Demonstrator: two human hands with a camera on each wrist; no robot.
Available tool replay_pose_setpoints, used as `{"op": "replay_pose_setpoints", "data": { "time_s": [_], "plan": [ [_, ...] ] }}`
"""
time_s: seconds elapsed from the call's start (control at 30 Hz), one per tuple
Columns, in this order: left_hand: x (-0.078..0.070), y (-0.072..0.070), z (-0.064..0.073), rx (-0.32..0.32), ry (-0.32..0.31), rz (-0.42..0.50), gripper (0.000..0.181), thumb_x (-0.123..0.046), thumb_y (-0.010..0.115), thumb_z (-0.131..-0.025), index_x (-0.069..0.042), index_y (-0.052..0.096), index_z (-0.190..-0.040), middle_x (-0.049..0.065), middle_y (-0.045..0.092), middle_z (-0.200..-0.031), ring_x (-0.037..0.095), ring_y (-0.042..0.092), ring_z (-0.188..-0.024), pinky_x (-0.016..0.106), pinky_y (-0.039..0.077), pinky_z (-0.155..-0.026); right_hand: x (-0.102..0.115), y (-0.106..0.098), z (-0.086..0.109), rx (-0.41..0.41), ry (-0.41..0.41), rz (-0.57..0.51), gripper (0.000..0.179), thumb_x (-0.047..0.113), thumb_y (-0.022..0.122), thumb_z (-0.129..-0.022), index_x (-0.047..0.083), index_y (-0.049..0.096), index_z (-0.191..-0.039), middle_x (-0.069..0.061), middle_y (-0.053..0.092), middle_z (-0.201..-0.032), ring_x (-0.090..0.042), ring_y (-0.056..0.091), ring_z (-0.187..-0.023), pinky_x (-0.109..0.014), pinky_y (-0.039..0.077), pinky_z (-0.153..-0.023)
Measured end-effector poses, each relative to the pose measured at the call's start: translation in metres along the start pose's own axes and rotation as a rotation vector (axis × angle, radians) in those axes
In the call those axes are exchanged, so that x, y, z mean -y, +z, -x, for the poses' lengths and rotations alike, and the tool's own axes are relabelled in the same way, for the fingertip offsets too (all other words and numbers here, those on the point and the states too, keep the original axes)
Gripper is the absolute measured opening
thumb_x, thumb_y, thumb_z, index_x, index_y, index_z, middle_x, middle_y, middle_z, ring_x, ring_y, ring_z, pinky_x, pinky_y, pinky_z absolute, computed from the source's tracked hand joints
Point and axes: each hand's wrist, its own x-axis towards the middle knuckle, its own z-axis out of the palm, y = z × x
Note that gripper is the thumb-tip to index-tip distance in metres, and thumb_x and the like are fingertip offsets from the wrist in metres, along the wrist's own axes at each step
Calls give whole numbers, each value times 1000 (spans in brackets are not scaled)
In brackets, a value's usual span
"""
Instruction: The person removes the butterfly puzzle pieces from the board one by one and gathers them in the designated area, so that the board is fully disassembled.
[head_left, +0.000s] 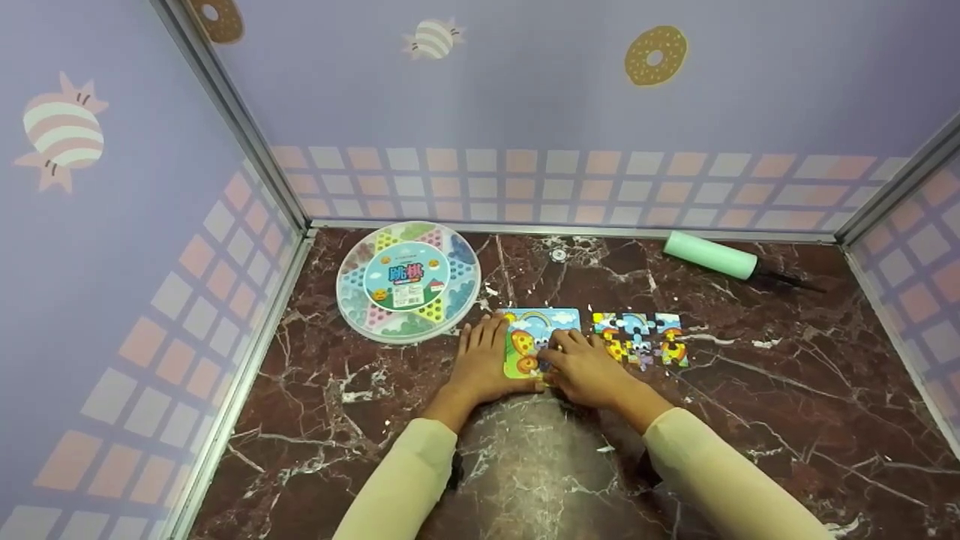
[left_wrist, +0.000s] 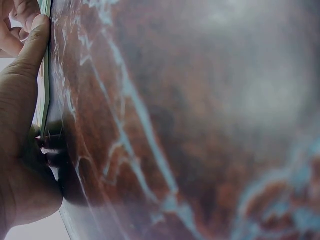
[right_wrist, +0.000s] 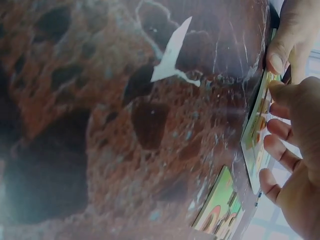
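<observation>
A colourful cartoon jigsaw puzzle [head_left: 546, 318] in a flat board lies on the marble-patterned table. My left hand [head_left: 484, 360] rests along its left side, fingers straight, with the thumb by the near edge. Over the lower right of the picture is my right hand [head_left: 589, 367], its fingers bent loosely and the fingertips touching the board; they cover part of the picture. In the right wrist view, the right fingers [right_wrist: 280, 152] are spread over the board's edge [right_wrist: 249, 152]. Several puzzle pieces [head_left: 673, 352] lie together just right of the board.
A round Chinese checkers set [head_left: 409, 274] with a clear rim lies at the back left. Toward the back right is a mint-green cylinder [head_left: 709, 255] with a thin black end. A small round whitish disc [head_left: 558, 256] lies near the back wall [head_left: 525, 90]. Walls stand on three sides.
</observation>
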Motion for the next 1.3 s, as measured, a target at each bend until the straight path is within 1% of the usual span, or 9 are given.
{"op": "replay_pose_setpoints", "data": {
  "time_s": [0.23,0.33,0.53,0.77,0.87,0.97,1.07,1.2,1.3],
  "plan": [
    [-5,-5,4,-12,7,-14,136,-83,82,-78,-8,24,-176,14,24,-184,40,21,-172,62,13,-141,5,-1,-3,55,54,0,36,35,75,-106,22,72,-140,-11,61,-132,-36,59,-118,-60,53,-86],
    [-6,-6,5,-10,5,-22,137,-84,81,-79,-9,23,-177,13,23,-185,39,20,-172,61,12,-141,8,-2,-5,57,67,1,37,35,77,-104,22,72,-138,-12,61,-130,-37,59,-116,-61,52,-84],
    [-8,-8,8,-29,16,-41,136,-84,82,-77,-8,27,-176,13,25,-184,40,23,-171,62,16,-141,10,-1,-8,53,93,-24,42,44,80,-99,23,73,-135,-11,59,-123,-35,58,-112,-58,51,-82],
    [-7,-8,7,-28,16,-29,136,-83,82,-77,-8,27,-175,13,25,-184,40,23,-171,62,16,-141,11,1,-10,66,133,-53,35,35,82,-99,23,71,-130,-12,58,-124,-36,55,-111,-56,50,-80],
    [-4,-4,5,-12,10,-18,138,-84,82,-77,-8,24,-176,13,21,-185,39,18,-173,61,12,-142,12,2,-12,82,147,-56,36,31,82,-99,22,71,-132,-14,58,-125,-37,55,-113,-60,51,-84],
    [-1,0,2,-13,11,-4,139,-84,82,-77,-7,23,-177,13,20,-186,39,17,-173,61,10,-142,13,1,-13,90,161,-70,36,26,82,-99,20,70,-132,-15,58,-124,-39,55,-116,-64,53,-87],
    [-1,-1,3,-11,13,7,139,-83,82,-77,-7,23,-177,14,20,-186,39,16,-173,61,9,-142,14,0,-14,94,168,-102,36,20,84,-97,19,69,-131,-16,56,-121,-40,56,-114,-64,53,-86],
    [-3,-3,4,-16,18,15,139,-82,83,-78,-6,23,-176,15,21,-185,40,18,-173,62,11,-141,14,-1,-13,72,143,-155,39,12,86,-92,14,68,-126,-17,55,-116,-40,58,-108,-61,52,-79],
    [-2,-3,4,-26,18,20,139,-82,83,-77,-6,24,-176,15,23,-184,41,20,-172,63,13,-141,10,4,-12,21,89,-159,40,10,87,-89,13,67,-123,-16,54,-113,-40,59,-103,-59,54,-75]
  ]
}}
